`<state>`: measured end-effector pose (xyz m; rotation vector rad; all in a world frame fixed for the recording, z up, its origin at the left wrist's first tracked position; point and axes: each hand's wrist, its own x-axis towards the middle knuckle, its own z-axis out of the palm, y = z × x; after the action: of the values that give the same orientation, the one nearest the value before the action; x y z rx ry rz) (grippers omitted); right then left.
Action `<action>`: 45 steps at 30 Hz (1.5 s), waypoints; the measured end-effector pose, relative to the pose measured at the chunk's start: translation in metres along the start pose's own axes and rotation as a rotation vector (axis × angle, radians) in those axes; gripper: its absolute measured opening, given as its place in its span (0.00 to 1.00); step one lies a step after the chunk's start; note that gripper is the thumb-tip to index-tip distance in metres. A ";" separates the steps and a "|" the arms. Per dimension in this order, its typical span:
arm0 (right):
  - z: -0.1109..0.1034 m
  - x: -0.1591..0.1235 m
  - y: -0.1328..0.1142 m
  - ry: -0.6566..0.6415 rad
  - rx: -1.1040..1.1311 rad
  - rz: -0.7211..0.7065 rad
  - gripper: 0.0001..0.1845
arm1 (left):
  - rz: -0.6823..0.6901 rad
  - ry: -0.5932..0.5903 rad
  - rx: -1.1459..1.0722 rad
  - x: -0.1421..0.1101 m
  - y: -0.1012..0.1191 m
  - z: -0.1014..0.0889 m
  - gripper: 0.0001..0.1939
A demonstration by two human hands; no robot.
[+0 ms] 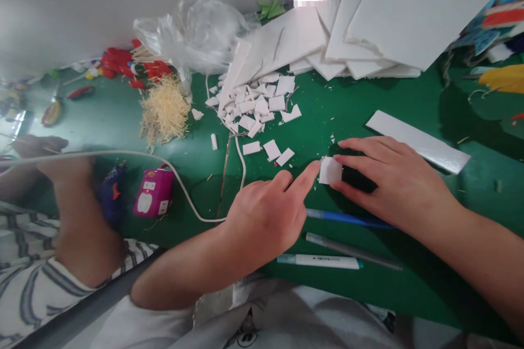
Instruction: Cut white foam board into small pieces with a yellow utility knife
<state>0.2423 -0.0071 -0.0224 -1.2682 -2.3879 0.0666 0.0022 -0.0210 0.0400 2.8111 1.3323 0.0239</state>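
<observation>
A small white foam block (330,171) stands on the green table in front of me. My right hand (379,174) pinches it from the right, thumb below and fingertips at the top edge. From the left, the outstretched index finger of my left hand (272,207) reaches the block's left edge and appears to touch it. The other fingers of that hand are curled under; whatever they may hold is hidden. Just beneath the hands lie a blue pen-like stick (347,218), a grey rod (352,250) and a white marker with teal ends (323,261).
Foam scraps (254,106) are heaped ahead, with foam sheets (393,10) stacked behind. A white foam strip (417,141) lies right. Leftward are yellow shredded strands (166,108), a magenta box (154,191), a white cable (196,212) and another person's arm (77,201).
</observation>
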 end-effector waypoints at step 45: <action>0.005 0.001 -0.006 0.048 0.009 0.118 0.15 | 0.028 -0.136 0.059 0.009 0.008 0.006 0.30</action>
<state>0.2357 -0.0091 -0.0250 -1.3902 -2.2684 0.0810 0.0146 -0.0191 0.0345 2.8207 1.2840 -0.2055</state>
